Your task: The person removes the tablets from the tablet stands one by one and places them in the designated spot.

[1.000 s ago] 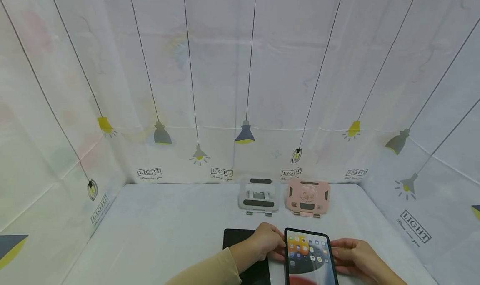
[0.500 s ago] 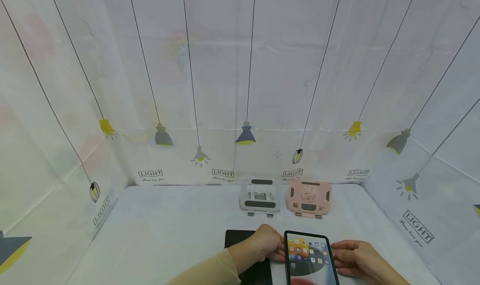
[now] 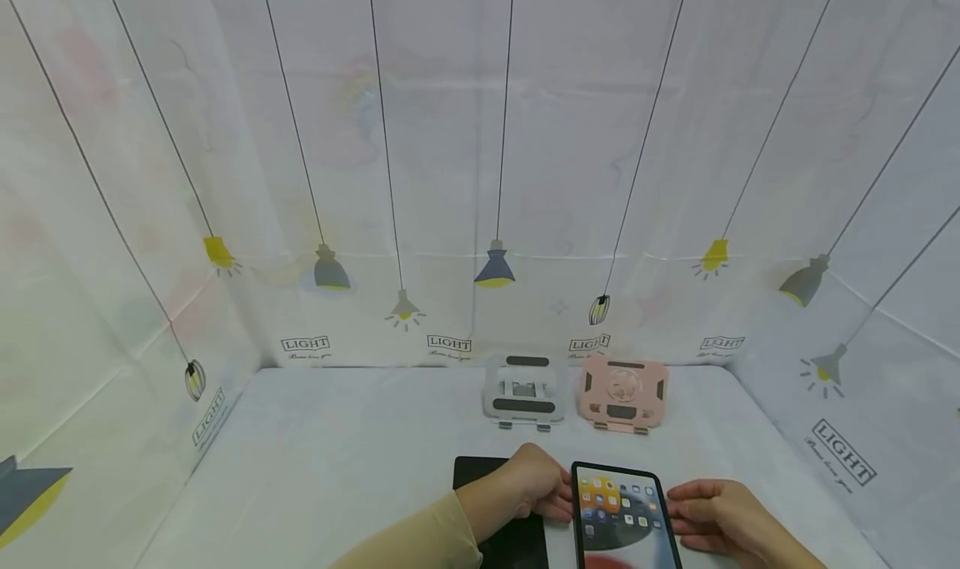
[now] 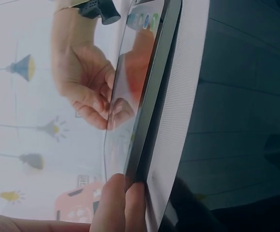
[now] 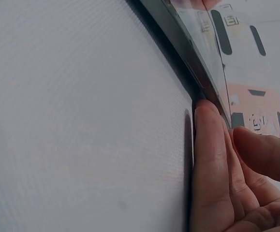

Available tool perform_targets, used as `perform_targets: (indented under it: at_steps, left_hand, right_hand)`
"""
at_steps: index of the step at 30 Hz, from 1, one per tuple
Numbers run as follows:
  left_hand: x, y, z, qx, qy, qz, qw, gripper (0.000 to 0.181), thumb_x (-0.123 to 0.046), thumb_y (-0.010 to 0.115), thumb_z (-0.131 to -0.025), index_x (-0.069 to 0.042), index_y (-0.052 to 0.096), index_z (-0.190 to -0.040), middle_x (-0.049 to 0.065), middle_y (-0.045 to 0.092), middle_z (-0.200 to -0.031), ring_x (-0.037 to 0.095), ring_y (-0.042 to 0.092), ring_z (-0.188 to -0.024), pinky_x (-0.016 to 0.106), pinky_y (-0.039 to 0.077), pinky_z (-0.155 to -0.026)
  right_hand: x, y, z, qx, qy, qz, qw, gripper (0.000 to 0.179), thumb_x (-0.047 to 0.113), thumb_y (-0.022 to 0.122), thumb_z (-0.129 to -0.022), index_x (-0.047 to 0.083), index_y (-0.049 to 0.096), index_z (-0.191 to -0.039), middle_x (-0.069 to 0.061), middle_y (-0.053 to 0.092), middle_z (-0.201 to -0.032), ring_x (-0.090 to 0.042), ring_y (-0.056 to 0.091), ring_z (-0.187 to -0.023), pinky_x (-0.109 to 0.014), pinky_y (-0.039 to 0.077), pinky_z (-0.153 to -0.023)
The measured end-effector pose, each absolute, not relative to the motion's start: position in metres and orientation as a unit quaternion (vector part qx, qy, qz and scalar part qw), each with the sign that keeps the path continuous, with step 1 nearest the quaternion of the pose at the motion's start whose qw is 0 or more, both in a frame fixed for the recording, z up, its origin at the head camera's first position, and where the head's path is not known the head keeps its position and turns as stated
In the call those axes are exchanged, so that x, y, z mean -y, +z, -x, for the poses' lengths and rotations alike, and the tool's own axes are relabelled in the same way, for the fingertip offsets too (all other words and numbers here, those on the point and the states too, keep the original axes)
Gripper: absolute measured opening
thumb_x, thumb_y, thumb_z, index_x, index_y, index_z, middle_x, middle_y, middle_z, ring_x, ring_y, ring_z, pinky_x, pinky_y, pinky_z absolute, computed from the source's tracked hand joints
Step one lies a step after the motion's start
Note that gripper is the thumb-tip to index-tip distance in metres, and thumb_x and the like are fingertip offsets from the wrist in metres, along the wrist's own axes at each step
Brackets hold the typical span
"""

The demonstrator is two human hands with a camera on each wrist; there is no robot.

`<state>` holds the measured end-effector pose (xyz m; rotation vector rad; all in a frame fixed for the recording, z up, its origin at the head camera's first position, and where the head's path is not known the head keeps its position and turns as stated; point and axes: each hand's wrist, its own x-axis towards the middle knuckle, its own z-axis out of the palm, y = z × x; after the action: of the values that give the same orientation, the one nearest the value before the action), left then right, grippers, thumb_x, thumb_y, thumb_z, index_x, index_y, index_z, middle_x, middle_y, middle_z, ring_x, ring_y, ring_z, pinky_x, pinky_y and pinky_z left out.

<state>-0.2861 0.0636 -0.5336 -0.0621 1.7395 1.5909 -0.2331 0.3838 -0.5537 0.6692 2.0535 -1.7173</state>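
A black-edged tablet (image 3: 622,515) with a lit screen of app icons lies face up on the white table in the head view, its near end cut off. My left hand (image 3: 534,479) has its fingertips at the tablet's left edge; the left wrist view shows these fingers (image 4: 111,203) nearly straight against the side. At the right edge, my right hand (image 3: 720,515) holds its fingers extended, and in the right wrist view the index finger (image 5: 210,154) reaches the tablet's corner. The right thumb (image 5: 265,150) stands apart from the index finger.
Left of the tablet, a flat black slab (image 3: 517,544) lies partly under my left forearm; its surface looks glossy in the left wrist view. Farther back are a grey folding stand (image 3: 525,404) and a pink one (image 3: 622,390). A white sheet printed with lamps (image 3: 420,177) encloses the table.
Both hands stay at the tablet's sides, and the tablet keeps its place. The head view shifts only slightly.
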Motion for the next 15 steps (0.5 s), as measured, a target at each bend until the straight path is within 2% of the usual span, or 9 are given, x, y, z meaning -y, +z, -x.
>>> perform_targets:
  at_steps: [4, 6, 9, 15]
  left_hand:
    - [-0.0630, -0.5345, 0.2856, -0.684, 0.625, 0.028, 0.374, 0.017, 0.009, 0.059, -0.100, 0.002, 0.072, -0.107, 0.018, 0.081, -0.093, 0.028, 0.084, -0.086, 0.030, 0.068, -0.068]
    - [-0.0623, -0.5343, 0.2855, -0.684, 0.626, 0.028, 0.375, 0.017, 0.006, 0.057, -0.102, 0.002, 0.072, -0.107, 0.018, 0.081, -0.093, 0.028, 0.084, -0.087, 0.029, 0.068, -0.067]
    - [-0.0610, -0.5333, 0.2855, -0.682, 0.624, 0.026, 0.381, 0.018, 0.004, 0.054, -0.103, 0.002, 0.072, -0.108, 0.018, 0.082, -0.094, 0.028, 0.084, -0.089, 0.031, 0.069, -0.070]
    - [-0.0584, -0.5321, 0.2855, -0.681, 0.623, 0.030, 0.384, 0.020, 0.009, 0.057, -0.099, 0.005, 0.074, -0.110, 0.018, 0.082, -0.097, 0.023, 0.084, -0.086, 0.030, 0.069, -0.077]
  right_hand:
    - [-0.3875, -0.5543, 0.2320, -0.727, -0.618, -0.218, 0.204, 0.026, -0.003, 0.067, -0.099, -0.006, 0.069, -0.125, -0.011, 0.082, -0.101, -0.024, 0.081, -0.090, -0.043, 0.069, -0.084]
    - [-0.3898, -0.5544, 0.2313, -0.725, -0.623, -0.204, 0.211, 0.026, -0.003, 0.066, -0.099, -0.007, 0.069, -0.125, -0.010, 0.082, -0.101, -0.024, 0.081, -0.091, -0.042, 0.069, -0.084]
    - [-0.3920, -0.5550, 0.2310, -0.721, -0.628, -0.196, 0.217, 0.025, -0.003, 0.066, -0.100, -0.007, 0.069, -0.125, -0.010, 0.082, -0.101, -0.023, 0.081, -0.091, -0.041, 0.069, -0.084]
    - [-0.3901, -0.5573, 0.2328, -0.723, -0.621, -0.219, 0.209, 0.028, -0.003, 0.066, -0.100, -0.008, 0.067, -0.128, -0.012, 0.082, -0.103, -0.025, 0.081, -0.093, -0.043, 0.069, -0.085]
